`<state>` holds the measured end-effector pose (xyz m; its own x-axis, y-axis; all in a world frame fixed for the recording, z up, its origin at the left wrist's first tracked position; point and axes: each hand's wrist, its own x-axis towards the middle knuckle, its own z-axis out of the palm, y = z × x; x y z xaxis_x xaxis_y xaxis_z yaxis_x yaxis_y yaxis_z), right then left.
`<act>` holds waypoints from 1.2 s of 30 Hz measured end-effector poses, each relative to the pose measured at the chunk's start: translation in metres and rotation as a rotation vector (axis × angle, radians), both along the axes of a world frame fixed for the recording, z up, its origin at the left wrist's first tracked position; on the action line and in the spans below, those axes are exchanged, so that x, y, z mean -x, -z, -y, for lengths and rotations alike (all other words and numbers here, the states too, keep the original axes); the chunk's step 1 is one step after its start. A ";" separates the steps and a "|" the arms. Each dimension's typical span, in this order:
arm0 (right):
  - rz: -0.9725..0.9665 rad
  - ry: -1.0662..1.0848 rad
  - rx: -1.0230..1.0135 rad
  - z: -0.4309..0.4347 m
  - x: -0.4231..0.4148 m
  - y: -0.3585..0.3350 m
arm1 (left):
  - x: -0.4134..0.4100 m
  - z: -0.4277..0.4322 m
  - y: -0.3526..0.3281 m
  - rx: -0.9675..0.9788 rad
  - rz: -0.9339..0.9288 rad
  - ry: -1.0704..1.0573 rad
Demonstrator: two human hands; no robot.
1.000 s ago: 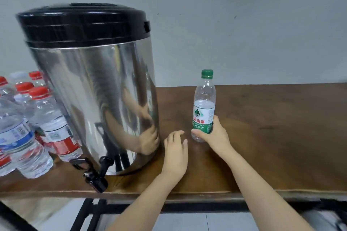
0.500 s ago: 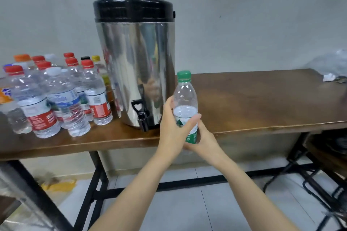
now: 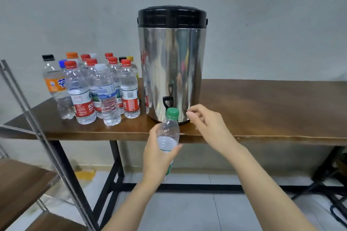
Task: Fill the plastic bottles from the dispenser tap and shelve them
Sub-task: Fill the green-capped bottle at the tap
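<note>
- left hand [image 3: 156, 157] wrapped round green-capped bottle [image 3: 169, 133], held upright in air, in front of table [image 3: 262, 110] edge, below dispenser tap [image 3: 167, 101]
- right hand [image 3: 208, 124] empty, fingers loosely curled, just right of cap
- steel dispenser [image 3: 171, 67] on table; capped bottle cluster [image 3: 97, 90] to its left

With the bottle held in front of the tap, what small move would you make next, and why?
Probably bring the right hand onto the green cap and unscrew it. The left hand grips the bottle just below the tap, but it is capped, so it cannot be filled yet.
</note>
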<state>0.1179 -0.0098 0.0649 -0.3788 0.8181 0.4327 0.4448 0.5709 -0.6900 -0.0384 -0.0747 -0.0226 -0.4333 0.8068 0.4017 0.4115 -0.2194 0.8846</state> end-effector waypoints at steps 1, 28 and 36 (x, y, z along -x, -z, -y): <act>0.027 -0.010 -0.020 0.001 0.007 -0.007 | 0.001 0.000 0.003 0.007 -0.021 -0.003; 0.173 -0.279 0.075 -0.012 0.027 0.002 | 0.017 -0.004 0.040 0.096 -0.080 0.048; 0.268 -0.112 0.126 -0.013 0.032 0.005 | 0.013 0.001 0.040 0.165 -0.063 0.070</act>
<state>0.0862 0.0031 0.0603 -0.5562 0.8059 0.2027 0.5599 0.5437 -0.6252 -0.0516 -0.0753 -0.0622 -0.3519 0.8913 0.2858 0.4557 -0.1035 0.8841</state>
